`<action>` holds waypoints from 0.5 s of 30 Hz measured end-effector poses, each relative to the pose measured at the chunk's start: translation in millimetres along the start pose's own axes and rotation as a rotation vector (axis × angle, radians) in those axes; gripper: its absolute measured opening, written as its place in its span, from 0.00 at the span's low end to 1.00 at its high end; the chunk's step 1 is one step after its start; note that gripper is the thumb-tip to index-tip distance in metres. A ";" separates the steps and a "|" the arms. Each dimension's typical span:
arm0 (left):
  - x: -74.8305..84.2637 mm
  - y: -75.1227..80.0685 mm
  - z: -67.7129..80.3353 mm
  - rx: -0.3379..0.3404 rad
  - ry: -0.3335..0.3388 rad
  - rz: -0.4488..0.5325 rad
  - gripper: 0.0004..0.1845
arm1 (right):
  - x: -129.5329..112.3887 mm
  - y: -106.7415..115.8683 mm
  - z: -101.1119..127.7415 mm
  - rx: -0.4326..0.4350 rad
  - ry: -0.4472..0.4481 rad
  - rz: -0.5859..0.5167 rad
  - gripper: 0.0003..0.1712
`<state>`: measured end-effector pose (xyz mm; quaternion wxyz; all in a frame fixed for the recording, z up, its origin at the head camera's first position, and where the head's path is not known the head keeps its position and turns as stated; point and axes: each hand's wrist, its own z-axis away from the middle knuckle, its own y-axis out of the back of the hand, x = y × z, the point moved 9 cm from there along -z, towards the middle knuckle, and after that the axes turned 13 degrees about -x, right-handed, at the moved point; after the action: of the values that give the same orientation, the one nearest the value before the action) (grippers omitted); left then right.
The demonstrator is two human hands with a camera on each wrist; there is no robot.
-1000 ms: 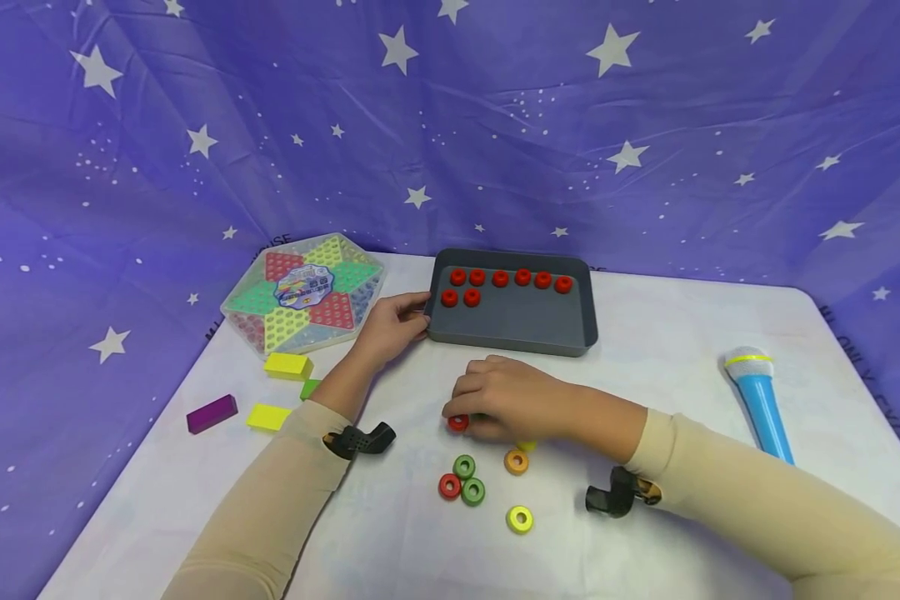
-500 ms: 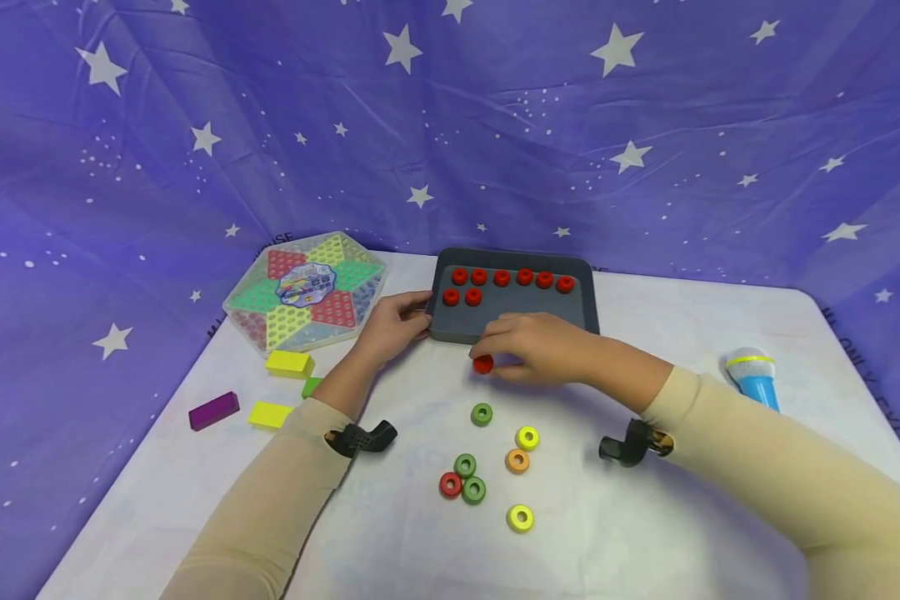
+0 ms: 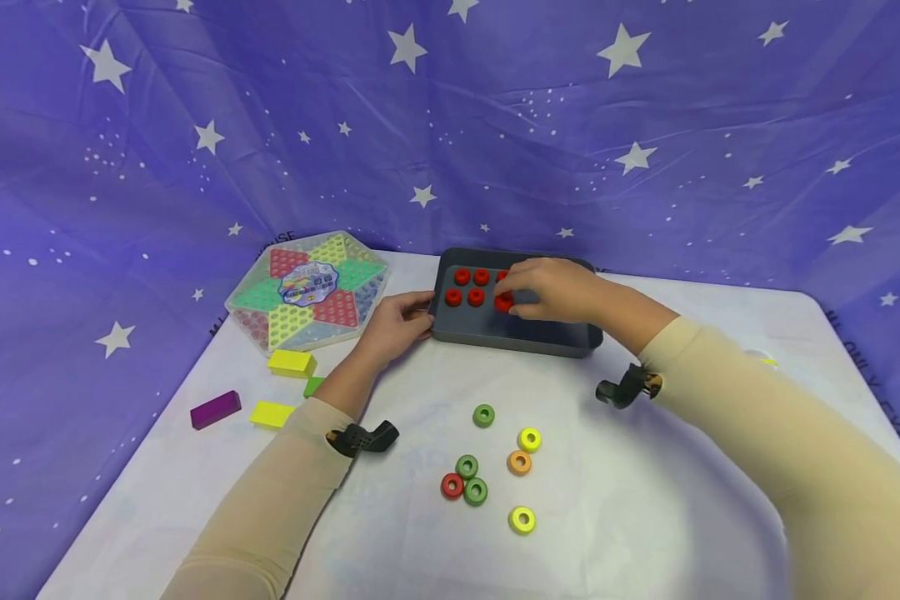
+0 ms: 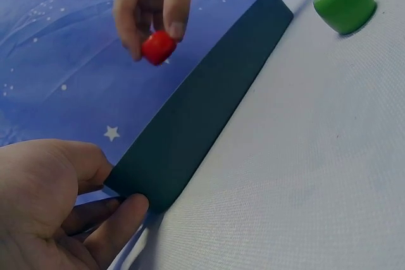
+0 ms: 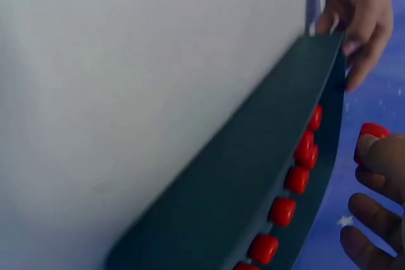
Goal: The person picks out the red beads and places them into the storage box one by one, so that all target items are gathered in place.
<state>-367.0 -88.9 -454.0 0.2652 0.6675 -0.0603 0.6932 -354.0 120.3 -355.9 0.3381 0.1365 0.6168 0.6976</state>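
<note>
Right hand (image 3: 551,289) now over grey tray (image 3: 555,337) pinching red bead (image 3: 503,302), left hand (image 3: 396,323) gripping tray corner, white table (image 3: 645,500), starry purple backdrop (image 3: 450,125)

A hexagonal checkers board (image 3: 307,289) in a clear case lies on the white tabletop (image 3: 645,500), just beyond the left hand (image 3: 393,325) on its outer side. Nearer the person than that hand lie a yellow block (image 3: 291,363), a green block (image 3: 311,386) partly hidden by the sleeve, a second yellow block (image 3: 270,414) and, outermost, a purple block (image 3: 215,409).

Well short of the right hand (image 3: 555,287), loose rings are scattered: a lone green ring (image 3: 483,415), a yellow ring (image 3: 528,439), an orange ring (image 3: 519,462), two green rings (image 3: 475,491) touching a red ring (image 3: 452,485), and nearest the person another yellow ring (image 3: 521,520). A purple star-printed backdrop (image 3: 495,125) hangs behind everything.
</note>
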 end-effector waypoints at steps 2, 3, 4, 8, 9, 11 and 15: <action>0.6 0.0 0.1 -0.003 -0.001 0.001 0.26 | 8.8 0.8 -5.4 -0.036 -0.019 -0.019 0.22; 1.0 0.1 0.3 -0.004 -0.002 -0.001 0.26 | 12.3 1.3 -8.2 -0.050 -0.023 -0.026 0.22; 1.4 0.2 0.5 -0.004 0.000 -0.002 0.26 | 15.3 1.9 -11.1 -0.063 -0.024 -0.027 0.21; 2.5 1.1 0.7 0.001 0.000 -0.009 0.26 | 27.2 3.6 -23.6 -0.087 -0.041 -0.026 0.20; 2.3 1.2 0.6 0.002 0.001 -0.011 0.26 | 30.4 3.0 -26.6 -0.092 -0.053 -0.023 0.20; 1.6 1.0 0.3 0.002 0.004 -0.013 0.26 | 36.8 -0.4 -32.9 -0.110 -0.071 -0.020 0.20; 0.6 0.8 -0.3 -0.004 0.009 -0.010 0.26 | 45.3 -10.5 -43.5 -0.151 -0.098 -0.008 0.20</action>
<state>-367.6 -89.3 -453.2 0.2704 0.6641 -0.0571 0.6947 -410.5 116.0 -384.9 0.3799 0.1422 0.5459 0.7331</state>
